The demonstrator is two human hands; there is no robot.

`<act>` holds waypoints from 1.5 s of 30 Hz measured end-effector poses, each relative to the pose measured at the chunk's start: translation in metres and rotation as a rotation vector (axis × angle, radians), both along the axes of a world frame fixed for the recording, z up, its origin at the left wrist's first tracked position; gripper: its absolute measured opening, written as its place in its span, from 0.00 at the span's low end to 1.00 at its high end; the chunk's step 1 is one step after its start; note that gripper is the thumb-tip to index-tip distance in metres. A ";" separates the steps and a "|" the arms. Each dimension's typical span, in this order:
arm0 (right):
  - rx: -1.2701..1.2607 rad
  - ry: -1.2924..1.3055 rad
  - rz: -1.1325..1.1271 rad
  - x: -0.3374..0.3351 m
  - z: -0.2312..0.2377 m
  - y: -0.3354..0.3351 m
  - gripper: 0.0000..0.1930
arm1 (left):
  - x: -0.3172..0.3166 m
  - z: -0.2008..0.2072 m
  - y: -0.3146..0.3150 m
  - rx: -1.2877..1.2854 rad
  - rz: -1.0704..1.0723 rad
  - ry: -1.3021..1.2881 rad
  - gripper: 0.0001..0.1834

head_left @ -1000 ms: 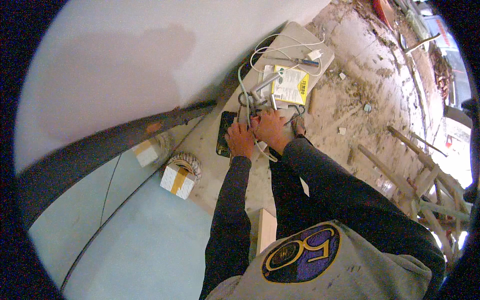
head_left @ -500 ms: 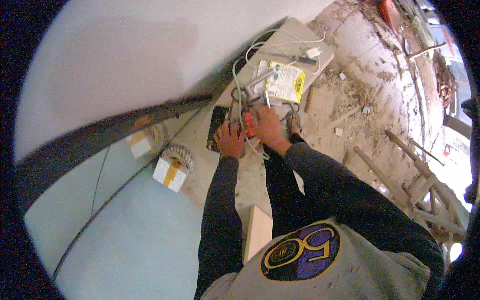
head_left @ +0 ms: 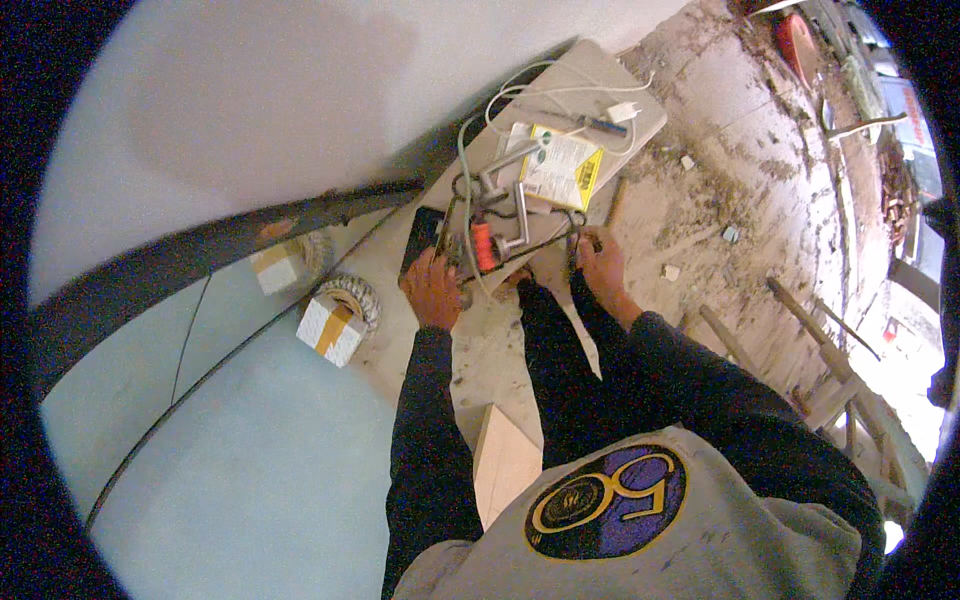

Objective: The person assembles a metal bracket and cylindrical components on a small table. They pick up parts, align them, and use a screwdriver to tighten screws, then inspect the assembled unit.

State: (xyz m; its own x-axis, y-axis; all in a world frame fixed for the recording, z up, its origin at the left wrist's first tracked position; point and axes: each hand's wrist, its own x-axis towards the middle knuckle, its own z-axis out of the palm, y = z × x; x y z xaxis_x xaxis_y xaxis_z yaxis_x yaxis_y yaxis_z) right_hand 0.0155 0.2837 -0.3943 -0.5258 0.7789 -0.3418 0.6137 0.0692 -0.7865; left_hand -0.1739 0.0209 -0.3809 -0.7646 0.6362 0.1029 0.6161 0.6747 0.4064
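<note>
My left hand (head_left: 433,290) is closed at the near left edge of a pale board-like surface (head_left: 640,95), beside a flat black object (head_left: 425,232). Its fingers are bent, and what they hold is hidden. Across from it, my right hand (head_left: 603,268) is closed near a dark, thin-edged item at the right side; I cannot make out what it grips. Between the hands lie an orange-red cylindrical piece (head_left: 484,246) and a silver L-shaped lever handle (head_left: 520,215). Another silver lever (head_left: 512,160) lies farther up, by a white-and-yellow printed packet (head_left: 562,168).
A white cable with a plug (head_left: 622,112) loops over the far end, near a blue-handled tool (head_left: 605,127). A roll with a white-and-tan label (head_left: 335,325) stands left. A pale wood block (head_left: 505,460) is close to me. Rubble and timber (head_left: 820,310) lie to the right.
My right hand has moved right, off the middle, to the right edge. My left hand has shifted slightly left and nearer. The orange-red piece and a silver lever now show uncovered.
</note>
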 end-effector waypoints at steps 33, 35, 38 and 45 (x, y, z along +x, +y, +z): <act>0.773 -0.349 0.841 -0.160 0.018 0.255 0.23 | 0.112 -0.015 0.104 -0.018 0.540 -0.103 0.32; 0.780 -0.362 0.834 -0.162 0.014 0.255 0.23 | 0.104 -0.013 0.108 -0.078 0.520 -0.158 0.40; 0.745 -0.368 0.849 -0.164 0.013 0.258 0.21 | 0.092 -0.010 0.122 -0.124 0.465 -0.072 0.41; 0.600 -0.263 0.718 -0.155 0.024 0.252 0.15 | 0.034 -0.005 0.152 0.125 0.351 0.004 0.36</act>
State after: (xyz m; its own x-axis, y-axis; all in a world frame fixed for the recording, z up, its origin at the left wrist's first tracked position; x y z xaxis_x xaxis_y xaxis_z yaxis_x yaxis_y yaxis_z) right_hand -0.1391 0.5358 -0.3707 -0.9074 0.3857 -0.1671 0.4202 0.8406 -0.3417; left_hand -0.1395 0.1724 -0.3860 -0.9336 0.3172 0.1663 0.3573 0.7907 0.4971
